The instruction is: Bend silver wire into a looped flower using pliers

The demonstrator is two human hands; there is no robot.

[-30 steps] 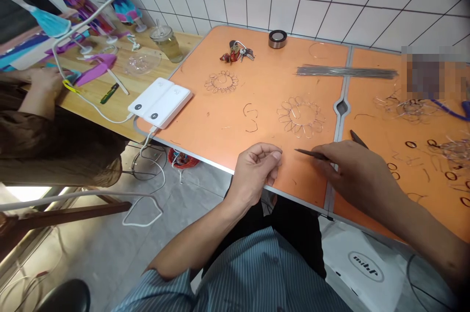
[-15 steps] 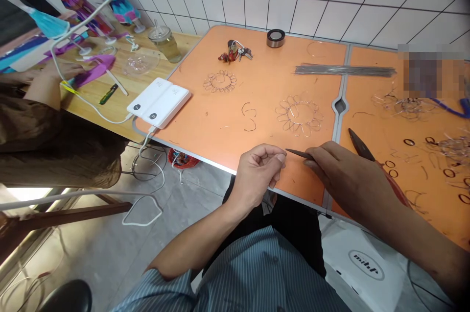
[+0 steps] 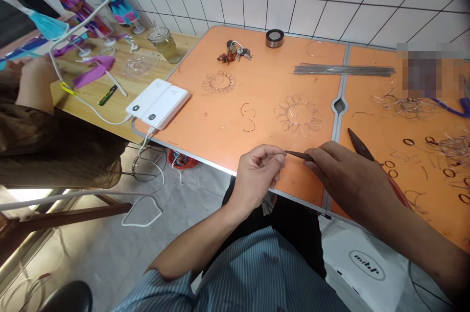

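Observation:
My left hand [image 3: 259,170] is closed in a pinch at the table's front edge. What sits between its thumb and forefinger is too small to make out. My right hand [image 3: 345,172] grips dark needle-nose pliers [image 3: 299,155]; their thin jaws point left and meet my left fingertips, while the handles are hidden in the palm. Beyond my hands lies a flower-shaped ring of looped wire [image 3: 299,115]. A smaller looped wire ring [image 3: 219,82] is farther left, with short bent wire pieces [image 3: 248,117] between the two.
A second dark-jawed tool [image 3: 360,144] with red handles lies partly under my right forearm. Straight wires [image 3: 343,70], keys [image 3: 235,52] and a round tin [image 3: 274,38] are at the back. White boxes [image 3: 158,102] with a cable stand left, near a co-worker's arm [image 3: 36,82].
The co-worker's hand at the left has drawn away from the purple strip, toward the left edge. The pliers' tip has come slightly closer to my left fingertips; my hands otherwise hold their places.

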